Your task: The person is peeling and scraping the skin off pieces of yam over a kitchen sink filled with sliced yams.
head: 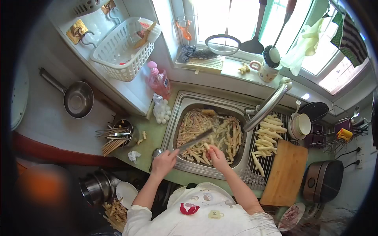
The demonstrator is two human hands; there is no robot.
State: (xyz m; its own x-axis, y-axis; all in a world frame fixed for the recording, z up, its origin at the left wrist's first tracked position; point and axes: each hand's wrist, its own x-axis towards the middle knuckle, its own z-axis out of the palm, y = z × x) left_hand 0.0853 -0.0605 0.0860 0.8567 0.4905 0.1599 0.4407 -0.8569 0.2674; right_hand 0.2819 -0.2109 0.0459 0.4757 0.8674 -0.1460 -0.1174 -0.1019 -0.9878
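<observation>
My left hand (164, 162) is closed round the handle of a long knife (196, 139), whose blade points up and right over the sink. My right hand (216, 157) grips a pale, root-like piece (206, 145) near the sink's front edge, just below the blade. Under both hands, the stainless steel sink (174, 129) holds a heap of peelings (195, 121) and unpeeled-looking roots (234, 137) in water. Pale peeled-looking roots (267, 134) lie on the wire drying rack (251, 180) to the right. The exact kind of root cannot be told.
A curved metal faucet (268, 107) reaches over the sink's right side. A wooden cutting board (285, 174) rests partly on the rack, with stacked bowls (302, 124) behind. Left of the sink are a chopstick holder (130, 134), a bag of white balls (161, 110) and crumpled tissue (133, 156).
</observation>
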